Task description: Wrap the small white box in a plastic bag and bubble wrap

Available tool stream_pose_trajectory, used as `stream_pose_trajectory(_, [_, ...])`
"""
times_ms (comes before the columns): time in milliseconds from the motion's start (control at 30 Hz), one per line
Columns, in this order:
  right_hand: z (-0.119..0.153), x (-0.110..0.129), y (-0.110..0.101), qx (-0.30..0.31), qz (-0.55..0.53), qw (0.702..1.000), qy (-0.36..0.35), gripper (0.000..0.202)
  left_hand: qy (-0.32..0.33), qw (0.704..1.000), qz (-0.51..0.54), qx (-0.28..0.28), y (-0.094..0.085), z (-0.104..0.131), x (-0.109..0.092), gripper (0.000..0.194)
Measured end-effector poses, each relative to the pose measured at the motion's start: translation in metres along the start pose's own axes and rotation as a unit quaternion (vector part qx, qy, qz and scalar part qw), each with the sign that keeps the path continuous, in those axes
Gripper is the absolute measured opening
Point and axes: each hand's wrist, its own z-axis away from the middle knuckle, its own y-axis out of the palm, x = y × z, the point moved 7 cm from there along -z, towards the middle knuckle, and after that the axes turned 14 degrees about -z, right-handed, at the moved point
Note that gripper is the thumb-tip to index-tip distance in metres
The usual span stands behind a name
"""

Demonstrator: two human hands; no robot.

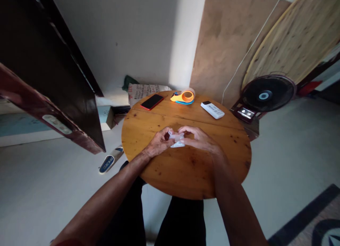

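From my remote seat I see a round wooden counter [180,171], its varnished, honey-brown boards dotted with dark knots and crossed by a seam. Near its middle, the left hand [159,143] pinches one side of a small, whitish, translucent packet [177,140], and the right hand [198,138] has curled fingers closed on the other side. The packet looks thin and crinkly (I can't make out what, if anything, is inside). Toward the far-left edge lies a flat, glossy black phone [152,101] with a red rim. By the far edge stands a smooth orange-and-blue tape dispenser [183,97] with a ring-shaped roll, and nearer the far-right edge I find a white, rounded plastic remote [212,110], lying at a slant.
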Motion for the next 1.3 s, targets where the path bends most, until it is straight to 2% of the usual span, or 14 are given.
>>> stream_pose_trajectory(133, [-0.001,-0.008,0.002,0.031,-0.049,0.998,0.033,0.034,-0.075,0.996,-0.049,0.009,-0.006,-0.007,0.001,0.028])
stream_pose_trajectory(233, [-0.005,-0.020,0.001,-0.005,-0.062,0.997,0.050,0.026,-0.112,0.981,-0.159,-0.002,-0.011,-0.013,-0.001,0.019])
stream_pose_trajectory(300, [-0.009,-0.028,0.001,-0.036,-0.063,0.996,0.055,0.024,-0.109,0.970,-0.218,-0.019,-0.013,-0.015,-0.002,0.018])
stream_pose_trajectory(367, [-0.012,-0.033,0.001,-0.060,-0.069,0.994,0.055,0.024,-0.092,0.973,-0.209,-0.034,-0.012,-0.017,0.000,0.021])
stream_pose_trajectory(533, [-0.014,-0.039,0.003,-0.072,-0.110,0.989,0.062,0.026,-0.081,0.995,-0.041,-0.050,-0.006,-0.015,0.013,0.040])
stream_pose_trajectory(633, [-0.014,-0.037,0.004,-0.074,-0.142,0.985,0.062,0.029,-0.071,0.994,0.001,-0.078,-0.006,-0.015,0.015,0.048])
stream_pose_trajectory(767, [-0.014,-0.036,0.004,-0.087,-0.170,0.980,0.057,0.031,-0.069,0.989,-0.035,-0.122,-0.009,-0.011,0.015,0.049])
stream_pose_trajectory(933, [-0.016,-0.042,0.003,-0.109,-0.191,0.974,0.060,0.037,-0.092,0.969,-0.145,-0.180,-0.016,-0.001,0.016,0.053])
stream_pose_trajectory(1067, [-0.016,-0.045,0.001,-0.131,-0.171,0.976,0.040,0.036,-0.080,0.958,-0.205,-0.182,-0.018,-0.001,0.012,0.037])
stream_pose_trajectory(1167, [-0.014,-0.052,-0.002,-0.161,-0.144,0.974,0.063,0.037,-0.047,0.956,-0.229,-0.176,-0.017,-0.002,0.005,0.022])
stream_pose_trajectory(1300, [-0.006,-0.056,-0.017,-0.234,-0.030,0.967,0.095,0.048,0.004,0.945,-0.266,-0.192,-0.016,-0.002,-0.004,0.011])
